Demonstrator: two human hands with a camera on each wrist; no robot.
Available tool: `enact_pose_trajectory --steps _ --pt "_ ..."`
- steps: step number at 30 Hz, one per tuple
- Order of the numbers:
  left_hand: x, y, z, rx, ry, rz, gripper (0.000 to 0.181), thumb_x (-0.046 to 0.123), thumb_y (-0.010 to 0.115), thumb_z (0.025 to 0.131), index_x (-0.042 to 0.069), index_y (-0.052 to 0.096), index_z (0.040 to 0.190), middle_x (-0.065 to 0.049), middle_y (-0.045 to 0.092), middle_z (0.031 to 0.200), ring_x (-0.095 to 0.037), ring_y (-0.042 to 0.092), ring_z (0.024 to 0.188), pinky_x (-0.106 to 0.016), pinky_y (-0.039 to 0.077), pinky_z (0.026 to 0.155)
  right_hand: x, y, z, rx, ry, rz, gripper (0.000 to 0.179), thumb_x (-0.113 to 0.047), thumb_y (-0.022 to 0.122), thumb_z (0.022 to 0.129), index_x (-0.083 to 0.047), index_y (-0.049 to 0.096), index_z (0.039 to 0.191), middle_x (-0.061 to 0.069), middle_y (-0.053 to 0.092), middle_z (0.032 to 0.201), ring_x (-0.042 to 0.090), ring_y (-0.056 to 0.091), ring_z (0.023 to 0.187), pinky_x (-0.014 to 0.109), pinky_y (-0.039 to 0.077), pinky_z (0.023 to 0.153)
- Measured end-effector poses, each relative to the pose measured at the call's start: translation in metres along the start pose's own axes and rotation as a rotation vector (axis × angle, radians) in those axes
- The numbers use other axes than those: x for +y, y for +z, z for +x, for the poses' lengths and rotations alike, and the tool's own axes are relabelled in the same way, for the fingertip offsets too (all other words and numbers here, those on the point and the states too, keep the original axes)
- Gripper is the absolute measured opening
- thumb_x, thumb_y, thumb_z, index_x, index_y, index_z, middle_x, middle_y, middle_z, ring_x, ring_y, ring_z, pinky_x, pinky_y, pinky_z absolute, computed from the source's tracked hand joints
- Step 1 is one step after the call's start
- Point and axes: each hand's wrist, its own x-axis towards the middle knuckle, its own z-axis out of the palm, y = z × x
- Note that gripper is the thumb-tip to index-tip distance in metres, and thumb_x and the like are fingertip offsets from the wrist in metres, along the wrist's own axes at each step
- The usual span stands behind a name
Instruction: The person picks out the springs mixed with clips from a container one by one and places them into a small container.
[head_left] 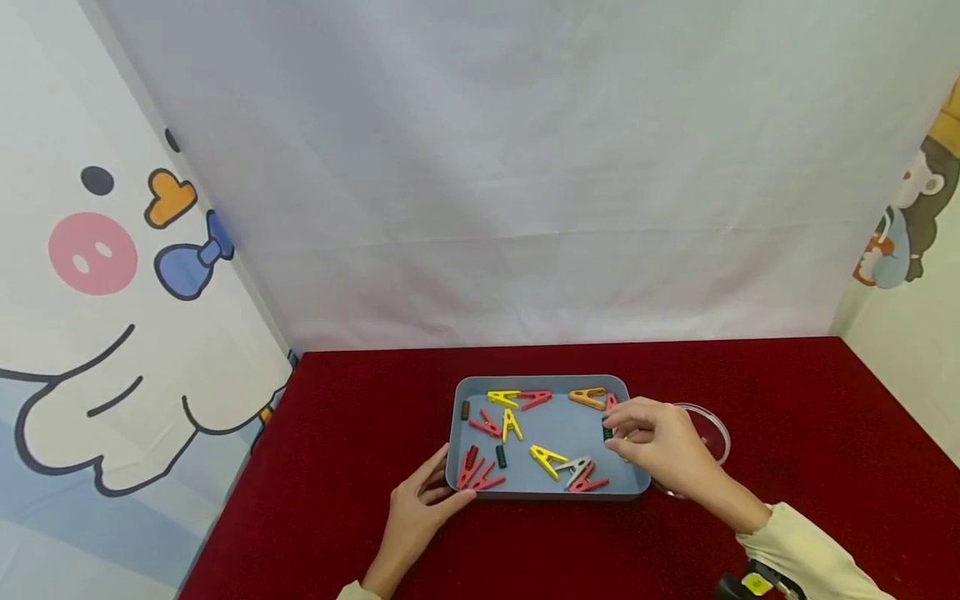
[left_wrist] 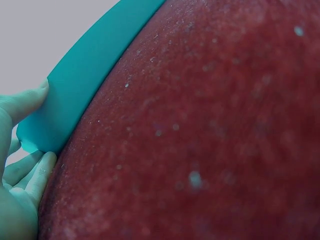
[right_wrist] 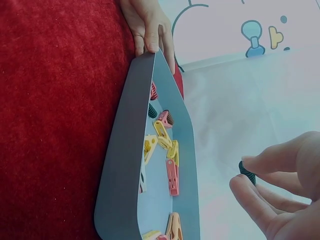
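Note:
A shallow blue-grey tray [head_left: 551,425] stands on the table, with several yellow, red, orange and grey clothespins lying in it. My left hand [head_left: 415,510] grips the tray's near left corner, thumb on the front wall and fingers round the side. Above the tray's right end, my right hand [head_left: 670,443] pinches a small dark green ridged cylinder [right_wrist: 247,173] between thumb and fingers. A similar dark green ridged cylinder [head_left: 501,456] lies in the tray, along with a red one [head_left: 471,457] and a brown one [head_left: 466,410]. A yellow clothespin [head_left: 546,460] lies near a grey one [head_left: 576,468].
A clear round plastic rim [head_left: 726,433] shows on the right, partly hidden behind my right hand and forearm. Dark red cloth [head_left: 375,392] covers the table. A white curtain [head_left: 525,167] hangs behind, and printed cartoon panels stand at both sides.

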Motion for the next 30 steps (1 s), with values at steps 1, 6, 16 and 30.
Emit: enact_pose_trajectory --steps 1,6,16,30 --pt "0.0 0.0 0.0 0.0 0.002 -0.001 0.07 0.029 0.077 0.066 0.026 0.046 0.128 0.001 0.054 0.118 -0.012 0.054 0.099 -0.022 0.048 0.073 0.0 -0.001 -0.001 0.001 0.0 0.007 0.016 -0.009 0.072 0.071 -0.013 0.068 0.086 0.0 0.061 0.094 0.009 0.059 0.074 0.02 0.049 0.06" --pt "-0.001 0.0 -0.001 -0.012 0.013 -0.004 0.07 0.028 0.076 0.067 0.025 0.045 0.129 -0.001 0.053 0.119 -0.014 0.054 0.101 -0.023 0.048 0.074 0.001 -0.005 -0.004 -0.003 0.001 0.011 0.018 -0.01 0.073 0.071 -0.012 0.068 0.089 0.0 0.061 0.095 0.009 0.059 0.074 0.021 0.049 0.061" --pt "0.002 -0.002 -0.002 -0.01 0.018 0.0 0.071 0.029 0.076 0.066 0.024 0.044 0.13 -0.001 0.052 0.121 -0.016 0.052 0.102 -0.023 0.048 0.075 0.006 -0.013 -0.008 0.018 0.045 -0.021 0.017 -0.006 0.072 0.071 -0.012 0.067 0.087 -0.001 0.06 0.096 0.009 0.058 0.074 0.02 0.049 0.061" --pt "0.0 0.0 -0.001 0.01 0.0 -0.006 0.072 0.03 0.078 0.064 0.025 0.046 0.128 0.001 0.054 0.118 -0.012 0.054 0.099 -0.023 0.048 0.073 0.008 -0.024 -0.013 0.038 0.081 -0.015 0.019 -0.008 0.072 0.071 -0.013 0.067 0.089 0.0 0.06 0.096 0.01 0.058 0.073 0.02 0.049 0.062"
